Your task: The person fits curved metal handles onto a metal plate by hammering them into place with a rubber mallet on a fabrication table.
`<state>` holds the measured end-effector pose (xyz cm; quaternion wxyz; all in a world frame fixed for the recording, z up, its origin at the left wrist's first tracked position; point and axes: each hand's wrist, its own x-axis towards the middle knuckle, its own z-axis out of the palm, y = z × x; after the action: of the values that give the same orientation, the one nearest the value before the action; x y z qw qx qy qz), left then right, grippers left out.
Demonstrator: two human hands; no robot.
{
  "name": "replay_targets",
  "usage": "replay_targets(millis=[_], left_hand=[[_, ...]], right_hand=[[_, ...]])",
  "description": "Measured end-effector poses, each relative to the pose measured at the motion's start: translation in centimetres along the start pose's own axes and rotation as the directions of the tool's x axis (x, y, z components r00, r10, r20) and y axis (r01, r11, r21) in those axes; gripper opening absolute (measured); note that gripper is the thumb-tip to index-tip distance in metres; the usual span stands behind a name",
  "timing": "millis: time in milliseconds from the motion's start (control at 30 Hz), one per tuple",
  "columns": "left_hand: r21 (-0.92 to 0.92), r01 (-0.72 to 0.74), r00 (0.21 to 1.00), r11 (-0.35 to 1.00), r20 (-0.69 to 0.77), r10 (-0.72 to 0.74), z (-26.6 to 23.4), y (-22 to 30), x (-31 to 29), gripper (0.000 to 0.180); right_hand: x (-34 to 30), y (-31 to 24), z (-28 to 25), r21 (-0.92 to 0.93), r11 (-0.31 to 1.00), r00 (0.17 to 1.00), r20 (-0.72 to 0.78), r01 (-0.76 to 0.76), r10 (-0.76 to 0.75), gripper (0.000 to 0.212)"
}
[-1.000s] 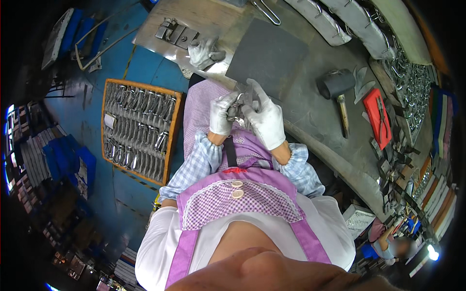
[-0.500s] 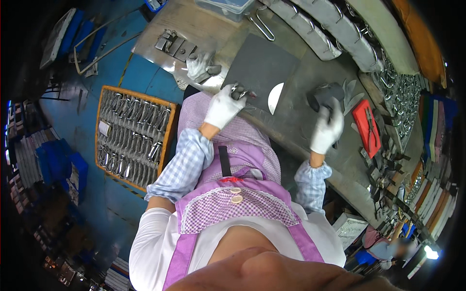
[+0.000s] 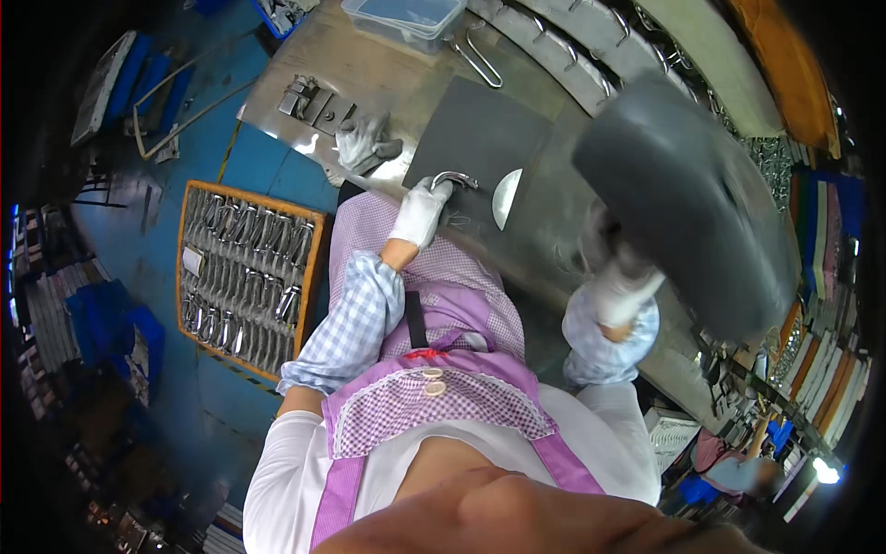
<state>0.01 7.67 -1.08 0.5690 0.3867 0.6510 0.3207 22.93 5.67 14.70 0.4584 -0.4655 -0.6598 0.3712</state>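
Note:
My left hand (image 3: 420, 214), in a white glove, pinches one end of a shiny, curved metal hook (image 3: 456, 176) at the near edge of a dark grey square plate (image 3: 480, 125). My gloved right hand (image 3: 625, 288) is closed and smeared by motion. It grips a large black mallet (image 3: 692, 194), lifted high off the bench, its head blurred and filling much of the right side. The mallet hides part of the bench behind it. Beside the hook, a bright half-round patch (image 3: 506, 198) shows on the plate's right part.
On the metal bench lie a crumpled glove (image 3: 366, 146), a steel block fixture (image 3: 316, 104), a bent metal rod (image 3: 475, 62) and a clear plastic tub (image 3: 406, 20). Padded grey racks with hooks (image 3: 544, 44) line the back right. A wooden-framed tray of metal parts (image 3: 247, 277) stands at my left.
My right hand has taken hold of the mallet from the bench and raised it. The hook in my left hand now shows its curve clearly above the plate. The whole view has shifted slightly.

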Motion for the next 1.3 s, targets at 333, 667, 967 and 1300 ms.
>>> replay_targets(millis=[333,667,967,1300], left_hand=[[-0.085,0.077,0.985,0.993,0.158,-0.063,0.7,0.6,-2.6,0.034],[-0.319,0.029,0.994,0.947,0.106,0.006,-0.8,1.4,-5.4,0.038],[-0.549,-0.091,0.996,0.831,-0.060,0.069,0.4,-1.5,-6.9,0.033],[-0.572,-0.077,0.994,0.817,-0.105,0.020,-0.2,-0.9,-7.8,0.032]], right_hand=[[-4.3,7.7,-7.6,-0.889,0.129,0.886,-0.404,-0.438,0.227,0.013],[-0.3,11.2,8.2,-0.724,0.591,0.934,-0.289,-0.356,0.208,0.060],[-3.9,2.4,9.5,0.029,0.863,0.861,0.081,-0.505,0.501,0.055],[-3.3,0.1,10.6,-0.080,0.890,0.886,0.091,-0.449,0.456,0.059]])
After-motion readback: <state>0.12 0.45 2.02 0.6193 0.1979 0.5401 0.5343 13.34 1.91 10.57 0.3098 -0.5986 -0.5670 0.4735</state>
